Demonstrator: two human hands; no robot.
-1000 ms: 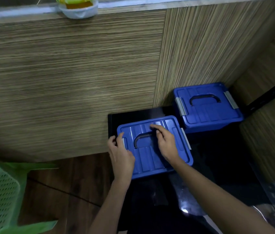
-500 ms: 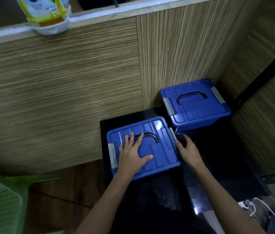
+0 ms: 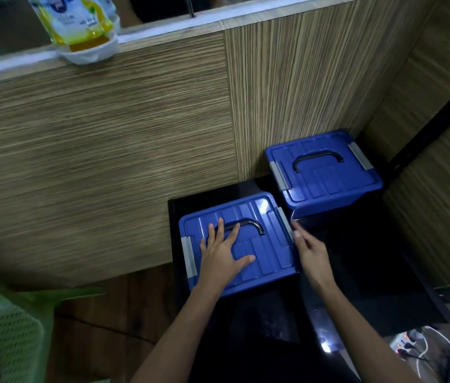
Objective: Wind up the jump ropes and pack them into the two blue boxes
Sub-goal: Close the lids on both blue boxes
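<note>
The near blue box [image 3: 262,244] is sitting on a glossy black surface [image 3: 356,272], with its lid on and its dark handle [image 3: 248,225] lying flat across the top. Taking this box as the landmark, the left hand [image 3: 222,254] is resting palm-down on its lid, fingers straight and spread, fingertips lying over the left end of the handle and thumb stretching out toward the lid's middle. It is pressing flat rather than curling round anything. The right hand [image 3: 310,248] is lying just beside the box's right edge, fingers extended and loosely together, fingertips touching or nearly touching the grey latch [image 3: 284,221] on that side; whether they are actually pushing it cannot be told. A matching grey latch [image 3: 189,255] is sitting on the box's left edge.

The second blue box [image 3: 326,178] is standing behind and to the right of the near box, close to it, lidded, with both its latches down and its handle flat, tucked into the corner of the striped wood panelling [image 3: 107,150]. No jump rope is showing anywhere.

Far up and to the left of the near box, a pouch of yellow liquid [image 3: 80,20] is standing in a white holder on a ledge. To the lower left of the box, part of a green perforated plastic chair [image 3: 5,341] is showing.
</note>
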